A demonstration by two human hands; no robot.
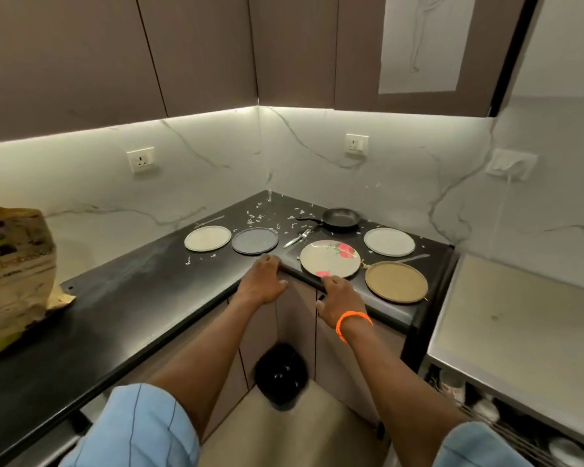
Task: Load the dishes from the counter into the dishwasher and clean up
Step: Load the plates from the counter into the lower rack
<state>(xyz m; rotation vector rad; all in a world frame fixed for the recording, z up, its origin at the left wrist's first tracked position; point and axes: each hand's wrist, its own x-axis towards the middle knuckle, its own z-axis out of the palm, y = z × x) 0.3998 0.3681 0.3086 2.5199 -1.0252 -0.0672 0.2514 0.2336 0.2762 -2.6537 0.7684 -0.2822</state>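
Several plates lie flat on the black corner counter (149,298): a beige plate (207,238), a dark grey plate (255,241), a flowered plate (330,258), a pale grey plate (389,242) and a brown plate (396,282). A fork (297,238) and a small black pan (340,218) lie behind them. My left hand (262,279) rests on the counter's front edge below the dark grey plate, fingers curled over the edge. My right hand (339,298) reaches to the near rim of the flowered plate, holding nothing.
White food scraps (260,217) are scattered in the corner. A paper bag (14,278) stands at the left. A black bin (280,374) sits on the floor below. At the lower right is an open rack (520,429) with dishes under a steel surface (520,332).
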